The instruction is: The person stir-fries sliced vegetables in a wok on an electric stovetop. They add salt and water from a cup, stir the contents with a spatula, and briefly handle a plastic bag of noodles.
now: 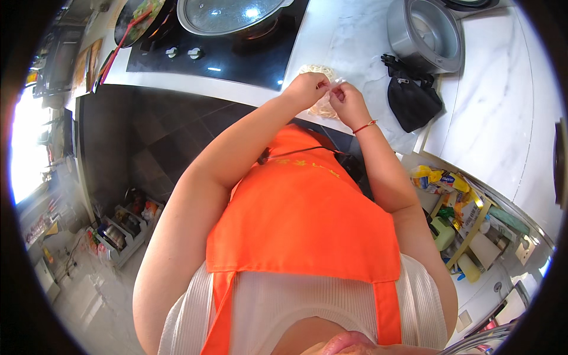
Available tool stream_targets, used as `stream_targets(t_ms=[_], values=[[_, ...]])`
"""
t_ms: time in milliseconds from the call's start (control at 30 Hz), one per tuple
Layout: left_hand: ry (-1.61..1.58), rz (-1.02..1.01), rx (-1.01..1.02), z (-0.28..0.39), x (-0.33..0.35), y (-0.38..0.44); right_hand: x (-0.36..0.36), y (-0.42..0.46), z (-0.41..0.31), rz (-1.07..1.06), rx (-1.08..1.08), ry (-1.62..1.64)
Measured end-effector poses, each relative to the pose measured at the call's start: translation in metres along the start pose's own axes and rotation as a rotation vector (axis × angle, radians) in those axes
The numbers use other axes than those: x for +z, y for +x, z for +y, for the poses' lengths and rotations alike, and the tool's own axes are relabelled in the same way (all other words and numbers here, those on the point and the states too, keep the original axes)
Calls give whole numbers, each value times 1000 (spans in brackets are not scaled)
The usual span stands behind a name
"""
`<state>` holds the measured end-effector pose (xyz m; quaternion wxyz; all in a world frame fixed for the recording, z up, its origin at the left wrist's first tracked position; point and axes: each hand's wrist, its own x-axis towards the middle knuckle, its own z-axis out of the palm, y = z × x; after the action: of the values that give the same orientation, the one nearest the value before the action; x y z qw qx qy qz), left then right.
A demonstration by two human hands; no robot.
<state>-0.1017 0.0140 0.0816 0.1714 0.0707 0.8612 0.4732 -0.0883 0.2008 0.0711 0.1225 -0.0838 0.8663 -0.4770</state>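
Note:
A clear plastic bag of pale noodles [324, 107] lies on the marble counter near its front edge. My left hand [308, 90] pinches the gathered plastic at the middle of the bag from the left. From the right, my right hand [348, 103] pinches the same plastic, its fingertips close to those of my left hand. Pale noodles also show beyond my fingers. My fingers partly hide the bag, so whether it is tied cannot be seen. A red cord bracelet [364, 127] is on my right wrist.
Left of the bag is a black cooktop [213, 64] with a glass-lidded pan [230, 15] and a wok [142, 22] of food with a red-handled utensil [116, 49]. At the right are a black pouch [412, 100] and a grey round appliance [428, 35].

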Motion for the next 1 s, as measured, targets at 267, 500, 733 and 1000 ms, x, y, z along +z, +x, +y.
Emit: stream_targets(t_ms=[267,500,733,1000], values=[[307,-50,128,2,4,4,-11,6,-14,-34,26,37],[286,-8,94,8,-2,7,-17,13,-6,-122,68,43],[269,-9,138,4,-1,14,-13,15,-5,-152,86,-51],[101,-4,-33,13,-8,12,-7,16,10,-129,89,88]])
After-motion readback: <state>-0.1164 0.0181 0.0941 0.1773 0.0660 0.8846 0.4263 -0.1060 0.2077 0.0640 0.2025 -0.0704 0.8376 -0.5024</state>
